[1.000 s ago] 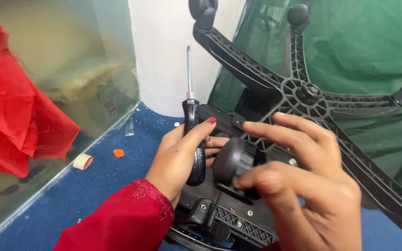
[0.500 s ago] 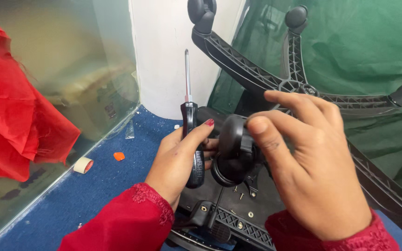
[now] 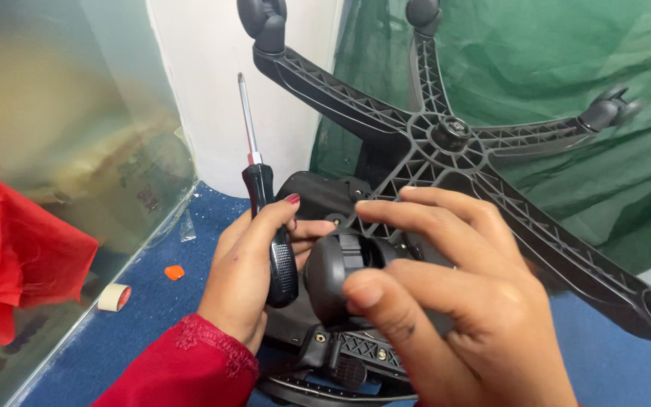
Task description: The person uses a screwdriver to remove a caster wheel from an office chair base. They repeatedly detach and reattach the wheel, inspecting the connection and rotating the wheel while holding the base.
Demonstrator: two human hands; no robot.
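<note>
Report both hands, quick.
Left hand: closed on the screwdriver.
Right hand: closed on the black caster.

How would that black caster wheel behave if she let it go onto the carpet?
The caster wheel looks round and hard, so it would probably roll. Its smooth plastic may slip in the right hand. It seems small, likely light.

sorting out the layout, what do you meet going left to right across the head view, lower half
red cloth → tape roll → orange scrap → left hand holding the screwdriver → black caster wheel → right hand
</note>
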